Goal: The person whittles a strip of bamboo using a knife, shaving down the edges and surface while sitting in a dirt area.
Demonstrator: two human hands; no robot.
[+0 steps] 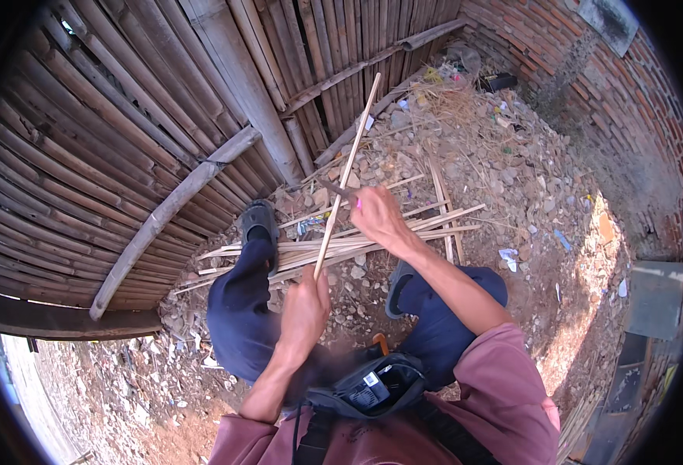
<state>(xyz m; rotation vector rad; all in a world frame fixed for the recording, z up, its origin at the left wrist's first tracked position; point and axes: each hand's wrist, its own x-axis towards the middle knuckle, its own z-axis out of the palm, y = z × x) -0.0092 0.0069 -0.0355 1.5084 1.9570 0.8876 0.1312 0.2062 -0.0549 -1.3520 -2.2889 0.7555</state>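
Observation:
A long, pale bamboo strip (349, 165) slants up and away in front of me. My left hand (305, 308) is closed around its near end. In my right hand (378, 220) is a knife (337, 189) with a dark blade and a bit of pink showing at the grip. The blade lies across the strip, touching it or just over it, around its middle. Below, on the ground between my feet, several more pale bamboo strips (302, 260) lie in a loose bundle.
A bamboo-slat wall (124, 147) with a curved pole rises on the left. A brick wall (628, 108) stands on the right. Rubble and scraps (504, 178) cover the ground. A black waist bag (372, 385) sits at my lap, near my shoes (259, 221).

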